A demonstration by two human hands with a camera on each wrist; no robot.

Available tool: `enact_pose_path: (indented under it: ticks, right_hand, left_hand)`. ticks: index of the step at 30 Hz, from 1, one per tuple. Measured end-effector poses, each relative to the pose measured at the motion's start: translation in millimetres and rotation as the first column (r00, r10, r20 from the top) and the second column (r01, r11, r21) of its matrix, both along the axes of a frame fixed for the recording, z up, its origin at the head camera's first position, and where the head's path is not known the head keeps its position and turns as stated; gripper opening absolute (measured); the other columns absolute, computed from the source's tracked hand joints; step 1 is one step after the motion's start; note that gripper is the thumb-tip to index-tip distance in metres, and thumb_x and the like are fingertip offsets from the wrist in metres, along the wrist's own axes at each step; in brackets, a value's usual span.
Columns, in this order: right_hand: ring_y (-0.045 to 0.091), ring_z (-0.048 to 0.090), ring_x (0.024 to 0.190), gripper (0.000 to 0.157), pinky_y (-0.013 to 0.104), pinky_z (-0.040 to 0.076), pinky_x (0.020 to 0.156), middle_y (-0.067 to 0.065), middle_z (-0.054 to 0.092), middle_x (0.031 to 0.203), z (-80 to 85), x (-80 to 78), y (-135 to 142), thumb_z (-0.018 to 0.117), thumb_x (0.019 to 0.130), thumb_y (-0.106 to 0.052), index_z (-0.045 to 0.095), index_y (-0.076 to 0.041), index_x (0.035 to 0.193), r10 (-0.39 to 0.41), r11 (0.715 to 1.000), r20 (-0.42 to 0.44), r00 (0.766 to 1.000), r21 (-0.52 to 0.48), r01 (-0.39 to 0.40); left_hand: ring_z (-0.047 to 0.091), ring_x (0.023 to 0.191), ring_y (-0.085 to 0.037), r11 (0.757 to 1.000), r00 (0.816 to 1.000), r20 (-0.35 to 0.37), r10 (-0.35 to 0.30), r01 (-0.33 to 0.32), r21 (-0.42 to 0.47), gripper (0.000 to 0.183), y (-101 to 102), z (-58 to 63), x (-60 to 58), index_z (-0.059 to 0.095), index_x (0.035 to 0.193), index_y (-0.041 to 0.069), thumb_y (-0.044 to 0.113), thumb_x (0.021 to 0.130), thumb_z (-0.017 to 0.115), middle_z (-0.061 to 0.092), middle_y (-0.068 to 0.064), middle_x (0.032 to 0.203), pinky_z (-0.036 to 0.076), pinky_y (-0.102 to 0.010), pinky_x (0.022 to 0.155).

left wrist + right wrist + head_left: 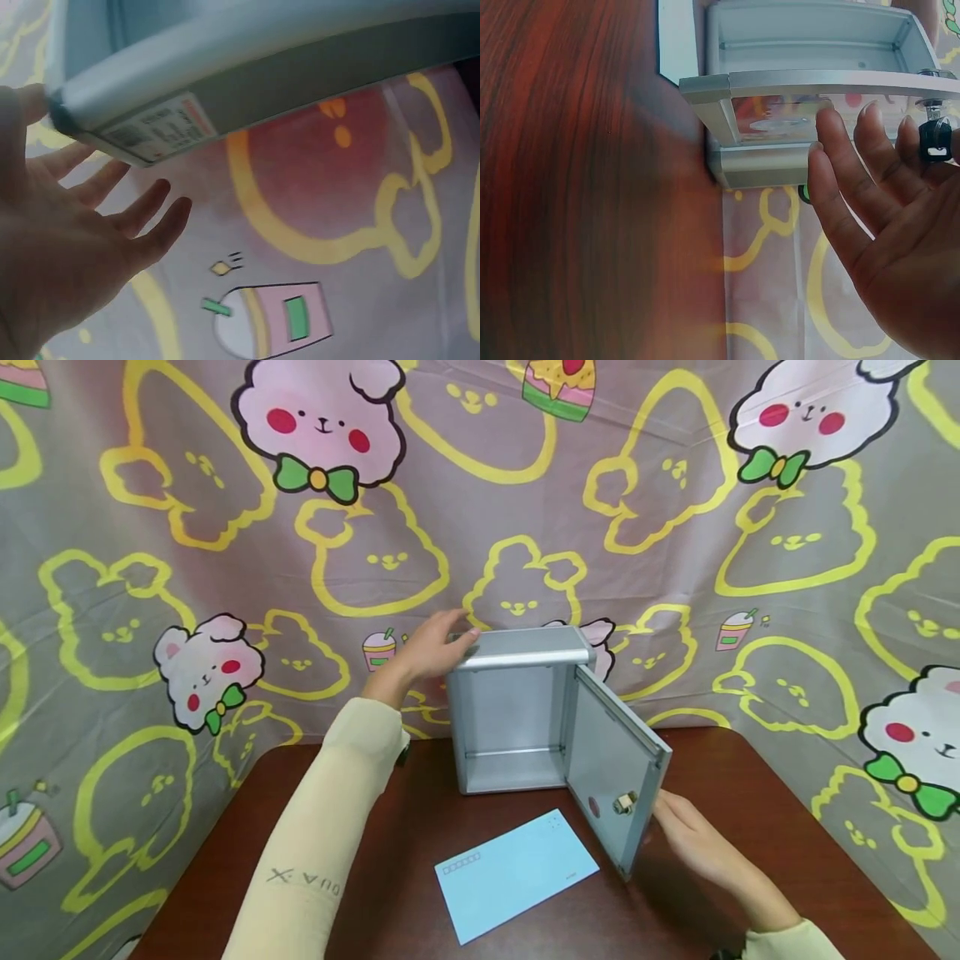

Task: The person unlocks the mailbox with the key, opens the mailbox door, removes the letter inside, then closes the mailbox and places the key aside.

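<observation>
A grey metal box (517, 647), like a small mailbox, stands on the table with its door (611, 760) swung out to the right and its inside bare. At the box's top left corner is my left hand (438, 647), thumb on the top and fingers loosely spread past the side in the left wrist view. My right hand (697, 839) is at the door's outer face, fingers extended along it beside a black key (934, 141) in the lock. A lock cylinder (625, 802) shows on the door's inner side. In front of the box lies a pale blue envelope (517, 877).
The dark brown wooden table (405, 893) reaches back to a patterned cloth (465, 510) hung behind and at both sides. A printed label (165, 127) is stuck on the box's outside. The open door's lower corner hangs close to the envelope's right end.
</observation>
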State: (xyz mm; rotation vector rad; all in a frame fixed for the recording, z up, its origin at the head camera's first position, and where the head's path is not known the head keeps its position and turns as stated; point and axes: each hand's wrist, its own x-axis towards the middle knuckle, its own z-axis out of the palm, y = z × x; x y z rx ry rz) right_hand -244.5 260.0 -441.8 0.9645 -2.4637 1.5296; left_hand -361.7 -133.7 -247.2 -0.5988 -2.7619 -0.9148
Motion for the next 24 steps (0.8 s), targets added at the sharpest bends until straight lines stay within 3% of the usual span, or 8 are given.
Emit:
enact_pose_path:
  ticks: [6,12,14,17,21,24]
  right_hand:
    - [0.006,0.064,0.101,0.041,0.03,0.056,0.078,0.002,0.07,0.119,1.4,-0.3,-5,0.03,0.114,-0.013,0.053,0.003,0.144,-0.009,1.0,0.03,1.0,0.028,0.008]
    - [0.008,0.065,0.091,0.039,0.036,0.057,0.071,0.004,0.071,0.108,3.2,0.2,-6,0.031,0.114,-0.014,0.057,0.001,0.138,-0.001,1.0,0.055,0.998,0.015,0.0]
    - [0.01,0.065,0.086,0.037,0.037,0.057,0.069,0.005,0.071,0.1,3.3,0.2,-7,0.03,0.114,-0.013,0.06,0.001,0.132,0.01,1.0,0.047,0.999,0.004,-0.01]
    - [0.01,0.065,0.083,0.036,0.036,0.056,0.068,0.004,0.07,0.094,2.8,0.1,-7,0.03,0.114,-0.011,0.061,0.001,0.127,0.019,1.0,0.033,0.999,-0.006,-0.019]
    - [0.008,0.064,0.091,0.037,0.031,0.055,0.073,0.002,0.071,0.103,1.7,0.7,-8,0.031,0.113,-0.011,0.06,0.001,0.134,0.0,1.0,0.023,1.0,0.005,0.0]
    - [0.007,0.064,0.095,0.038,0.03,0.056,0.074,0.002,0.071,0.109,1.3,0.7,-9,0.032,0.113,-0.012,0.058,0.0,0.138,-0.012,1.0,0.025,1.0,0.009,0.012]
  left_hand:
    - [0.038,0.147,-0.033,0.999,0.996,0.088,0.011,-0.014,0.039,0.058,-5,-6.8,-13.6,0.04,0.156,0.005,0.04,0.11,0.038,0.043,-0.016,0.158,0.031,-0.047,0.121]
    - [0.034,0.15,-0.032,0.996,0.991,0.131,0.01,-0.021,0.083,0.056,-1,-8.2,-13.9,0.044,0.155,0.008,0.039,0.111,0.027,0.041,-0.015,0.16,0.026,-0.045,0.124]
    - [0.038,0.147,-0.033,0.997,0.992,0.124,0.0,-0.009,0.072,0.054,2,-8.0,-14.0,0.05,0.148,0.006,0.037,0.111,0.026,0.044,-0.016,0.157,0.029,-0.046,0.122]
    - [0.035,0.148,-0.033,0.999,0.992,0.121,-0.022,0.018,0.033,0.053,4,-8.0,-15.1,0.048,0.15,0.004,0.032,0.111,0.027,0.041,-0.017,0.159,0.026,-0.045,0.123]
    - [0.016,0.157,-0.028,0.998,0.99,0.139,-0.033,0.041,-0.053,0.057,5,-7.9,-16.8,0.028,0.162,0.005,0.029,0.11,0.028,0.021,-0.011,0.17,0.012,-0.04,0.128]
    - [0.009,0.158,-0.024,0.993,0.989,0.145,-0.026,0.042,-0.108,0.058,6,-6.8,-18.0,0.023,0.164,0.01,0.031,0.11,0.027,0.014,-0.005,0.172,0.009,-0.039,0.128]
